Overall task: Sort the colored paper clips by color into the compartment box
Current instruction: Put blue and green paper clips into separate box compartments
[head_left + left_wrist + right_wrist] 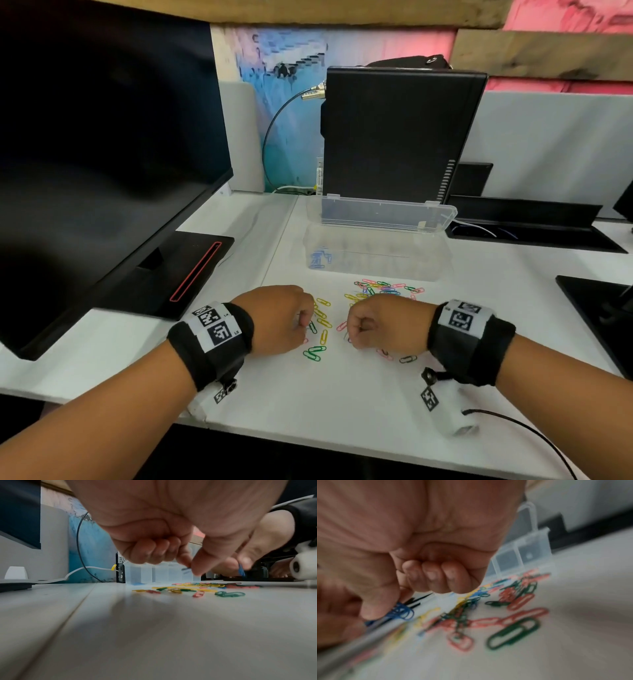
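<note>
Coloured paper clips lie scattered on the white table [342, 394]: a mixed pile [383, 289], yellow clips [322, 313] and green clips [313, 353]. Behind them stands the clear compartment box [376, 270] with its lid [380, 214] open; blue clips [318, 258] lie in its leftmost compartment. My left hand [301, 322] hovers over the yellow clips with fingers curled, and thumb and forefinger pinch a small blue clip [186, 569]. My right hand [356, 327], close beside it, pinches several blue clips [400, 612] between thumb and forefinger.
A dark monitor [102, 154] and its base [191, 270] fill the left side. A black computer case [394, 137] stands right behind the box. A black cable tray [531, 222] and another stand [599, 308] sit to the right. A thin cable [531, 431] crosses the front edge.
</note>
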The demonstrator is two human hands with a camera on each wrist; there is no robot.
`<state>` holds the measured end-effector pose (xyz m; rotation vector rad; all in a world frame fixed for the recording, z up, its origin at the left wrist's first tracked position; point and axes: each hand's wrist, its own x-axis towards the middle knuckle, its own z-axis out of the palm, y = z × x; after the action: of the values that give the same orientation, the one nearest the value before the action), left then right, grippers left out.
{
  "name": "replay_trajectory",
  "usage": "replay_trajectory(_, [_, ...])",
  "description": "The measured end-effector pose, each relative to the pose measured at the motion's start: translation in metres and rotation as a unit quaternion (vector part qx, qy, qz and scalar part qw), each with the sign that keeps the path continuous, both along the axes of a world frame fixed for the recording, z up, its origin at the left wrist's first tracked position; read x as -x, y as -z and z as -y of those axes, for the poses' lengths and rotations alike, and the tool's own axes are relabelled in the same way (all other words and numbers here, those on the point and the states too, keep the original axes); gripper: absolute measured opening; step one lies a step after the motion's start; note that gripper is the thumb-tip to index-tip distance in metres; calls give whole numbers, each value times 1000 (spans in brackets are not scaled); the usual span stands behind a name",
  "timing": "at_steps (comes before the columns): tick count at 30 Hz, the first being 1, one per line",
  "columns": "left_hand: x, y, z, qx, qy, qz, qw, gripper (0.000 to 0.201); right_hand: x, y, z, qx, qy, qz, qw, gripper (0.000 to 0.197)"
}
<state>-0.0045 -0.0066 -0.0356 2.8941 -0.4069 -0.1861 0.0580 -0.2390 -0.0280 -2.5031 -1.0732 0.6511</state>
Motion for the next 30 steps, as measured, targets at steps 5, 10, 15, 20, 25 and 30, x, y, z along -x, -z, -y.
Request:
replay_trajectory(5, [-7, -11, -10, 172, -97, -15, 980, 12, -13, -9, 18, -320, 207, -356, 853, 14])
replay_trajectory(10, [-16, -21, -16, 360, -192, -25, 913, 10, -35, -10, 33, -415, 273, -468, 731, 18])
replay_trajectory(15, [-31, -27, -6, 470, -198, -51, 859, 13, -70, -27, 31, -457, 334, -392, 725, 22])
replay_trajectory(20, [-55, -35, 1, 592, -237, -107, 763, 17, -104, -47, 20, -435, 377, -282, 767, 14])
replay_trajectory(25, [-91, -38, -5, 660, -267, -101, 696, 19, -115, -51, -3, -415, 377, -295, 774, 23])
replay_trajectory(30, [-122, -46, -7, 603, -272, -73, 746, 15, -116, -54, -42, -410, 381, -320, 765, 20])
